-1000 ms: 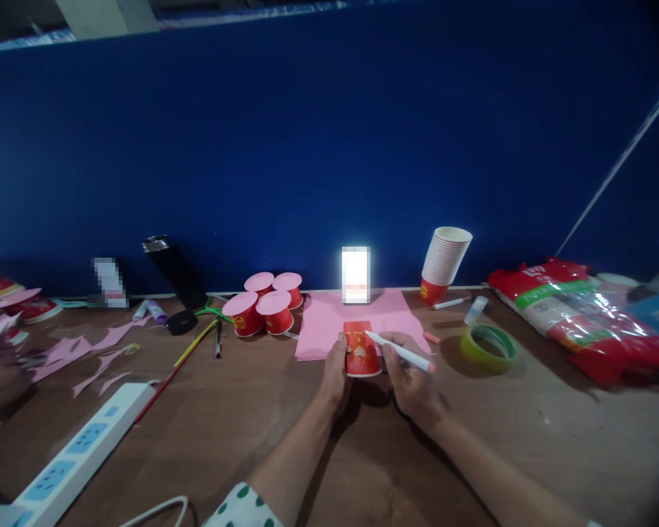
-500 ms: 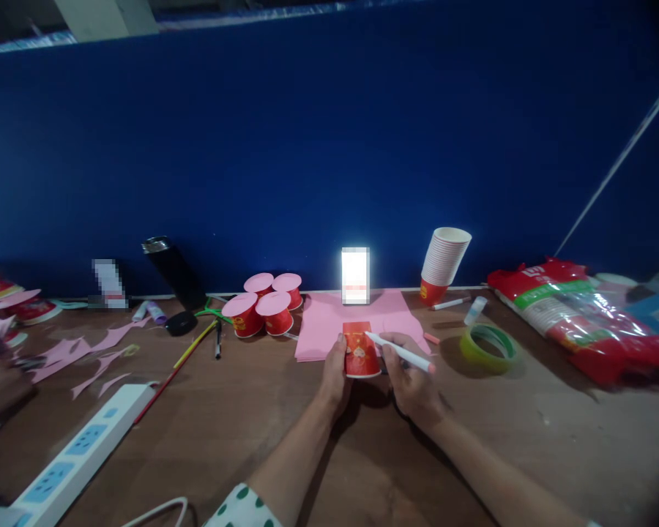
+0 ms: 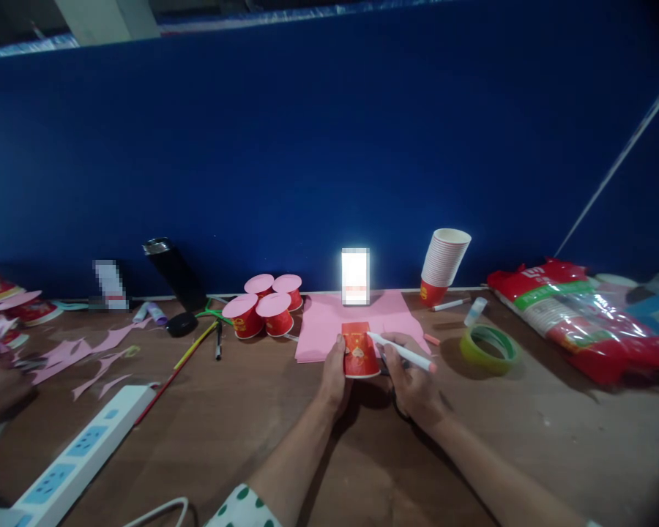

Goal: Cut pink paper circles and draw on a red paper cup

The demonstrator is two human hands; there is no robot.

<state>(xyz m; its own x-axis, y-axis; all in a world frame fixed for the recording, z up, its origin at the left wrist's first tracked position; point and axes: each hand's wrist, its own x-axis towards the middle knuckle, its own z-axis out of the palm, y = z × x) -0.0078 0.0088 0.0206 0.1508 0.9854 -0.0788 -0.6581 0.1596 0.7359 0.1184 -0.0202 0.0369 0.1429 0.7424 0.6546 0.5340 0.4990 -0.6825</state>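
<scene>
A red paper cup (image 3: 361, 350) with gold print is held upside down, its rim toward the table. My left hand (image 3: 334, 373) grips it by its left side. In my right hand (image 3: 417, 384) is a white marker (image 3: 409, 352) with a pinkish end, its tip at the cup's upper right edge; whether it touches, I cannot tell. Pink paper sheets (image 3: 321, 329) lie just behind the cup, under a bright, blurred-out phone (image 3: 355, 276) standing against the blue partition.
Several red cups topped with pink discs (image 3: 274, 315) stand to the left. A tall cup stack (image 3: 444, 260), tape roll (image 3: 488, 349) and red plastic bag (image 3: 576, 315) are on the right. A power strip (image 3: 85, 446) and another person's hand (image 3: 0, 391) are at far left.
Almost nothing differs. The cup and both hands stay in place, with the marker tip still by the cup's upper right edge.
</scene>
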